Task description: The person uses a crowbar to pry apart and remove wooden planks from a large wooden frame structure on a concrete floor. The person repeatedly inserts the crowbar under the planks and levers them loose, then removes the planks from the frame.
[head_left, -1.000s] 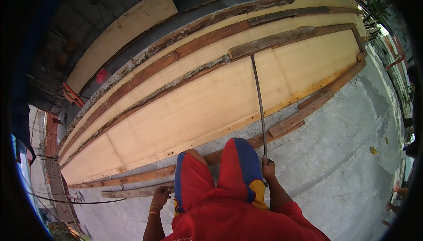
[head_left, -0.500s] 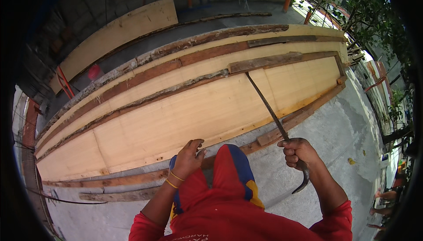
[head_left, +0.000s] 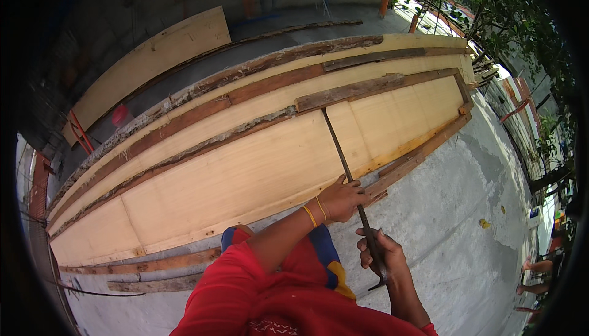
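A long dark crowbar (head_left: 338, 146) slants across the pale plywood panel (head_left: 245, 164). Its far tip meets the lower edge of a weathered brown wood strip (head_left: 350, 93) lying along the panel; whether it is wedged under the strip I cannot tell. My left hand (head_left: 342, 200) is wrapped round the middle of the bar, above the panel's near edge. Closer to me, my right hand (head_left: 381, 251) has its fingers curled round the bar's lower part, with the hooked end sticking out below it.
More rough wood strips (head_left: 257, 84) run lengthwise on the panel. Loose boards (head_left: 159, 284) lie on the concrete floor (head_left: 429, 225) near my legs. Behind are another plywood piece (head_left: 153, 60) and a pink container (head_left: 121, 115). Another person's limbs (head_left: 537, 266) show at far right.
My left hand has moved right from above my knee and taken hold of the crowbar. My right hand and the bar's hooked end have swung left and nearer to me.
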`<state>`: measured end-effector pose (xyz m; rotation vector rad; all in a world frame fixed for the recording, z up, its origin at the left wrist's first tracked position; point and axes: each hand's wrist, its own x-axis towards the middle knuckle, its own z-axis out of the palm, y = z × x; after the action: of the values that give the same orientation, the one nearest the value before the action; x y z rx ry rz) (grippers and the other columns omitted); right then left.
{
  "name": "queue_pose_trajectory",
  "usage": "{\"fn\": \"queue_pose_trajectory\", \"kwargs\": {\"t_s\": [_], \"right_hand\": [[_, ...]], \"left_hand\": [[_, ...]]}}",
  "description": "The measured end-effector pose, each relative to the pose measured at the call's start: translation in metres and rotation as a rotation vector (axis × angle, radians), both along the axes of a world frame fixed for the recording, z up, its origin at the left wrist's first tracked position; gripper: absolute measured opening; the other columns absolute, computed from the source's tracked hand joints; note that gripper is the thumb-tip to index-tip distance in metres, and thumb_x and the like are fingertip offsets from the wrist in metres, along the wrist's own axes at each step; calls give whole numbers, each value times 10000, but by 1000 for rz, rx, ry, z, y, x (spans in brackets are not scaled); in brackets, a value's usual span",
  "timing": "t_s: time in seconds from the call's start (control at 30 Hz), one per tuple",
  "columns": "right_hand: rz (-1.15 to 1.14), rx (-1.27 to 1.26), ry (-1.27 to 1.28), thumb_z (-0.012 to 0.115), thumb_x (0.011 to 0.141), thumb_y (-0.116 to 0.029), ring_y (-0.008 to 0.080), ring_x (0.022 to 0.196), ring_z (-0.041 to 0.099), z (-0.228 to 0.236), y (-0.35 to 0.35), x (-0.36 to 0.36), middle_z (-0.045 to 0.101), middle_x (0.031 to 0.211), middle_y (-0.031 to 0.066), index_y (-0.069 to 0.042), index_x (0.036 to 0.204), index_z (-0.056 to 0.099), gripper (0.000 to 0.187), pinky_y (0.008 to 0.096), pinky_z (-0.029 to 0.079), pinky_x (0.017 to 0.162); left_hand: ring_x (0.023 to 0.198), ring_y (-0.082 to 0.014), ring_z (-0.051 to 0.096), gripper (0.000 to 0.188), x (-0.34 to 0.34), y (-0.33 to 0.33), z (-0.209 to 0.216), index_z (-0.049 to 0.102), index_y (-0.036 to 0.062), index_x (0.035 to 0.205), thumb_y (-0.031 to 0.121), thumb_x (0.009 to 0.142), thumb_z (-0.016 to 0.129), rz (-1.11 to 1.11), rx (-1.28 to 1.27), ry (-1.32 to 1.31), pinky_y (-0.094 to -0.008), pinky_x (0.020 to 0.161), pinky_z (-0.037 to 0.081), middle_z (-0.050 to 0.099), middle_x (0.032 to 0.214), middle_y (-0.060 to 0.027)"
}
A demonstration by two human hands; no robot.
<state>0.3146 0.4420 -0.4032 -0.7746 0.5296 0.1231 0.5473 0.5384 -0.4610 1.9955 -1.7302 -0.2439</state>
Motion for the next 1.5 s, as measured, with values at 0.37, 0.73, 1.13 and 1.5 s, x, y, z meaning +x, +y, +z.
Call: {"fn": "queue_pose_trajectory", "kwargs": {"t_s": [0.37,0.73,1.13,1.5], "right_hand": [[-119,-1023,-48,755,962,-191,63,618,518,34,36,-40,620,809,-4,37,1242,612,389,223,414,579],[-14,-1106,14,653,1038,-309,24,343,322,269,-52,112,437,524,-48,-52,957,589,277,211,269,330],[148,-785,415,718,957,-319,151,611,603,-102,31,-79,622,724,76,-1,949,651,325,321,489,582],[298,-976,507,708,938,-414,432,725,652,-249,32,-166,659,761,243,20,836,644,451,464,502,666]], "left_hand": [[1119,-308,577,179,1,-27,-9,669,105,1039,252,939,687,106,-66,-6,-621,1166,301,638,946,-91],[883,-398,633,287,99,-90,123,636,57,754,267,948,649,313,-280,164,-509,835,508,699,810,-163],[1273,-276,526,92,-60,-21,-110,713,122,912,186,846,725,115,280,-219,-612,1100,387,654,1106,-70],[1232,-280,544,175,-103,-26,-173,724,99,1032,189,882,722,-288,753,30,-579,960,479,618,1182,-102]]}}
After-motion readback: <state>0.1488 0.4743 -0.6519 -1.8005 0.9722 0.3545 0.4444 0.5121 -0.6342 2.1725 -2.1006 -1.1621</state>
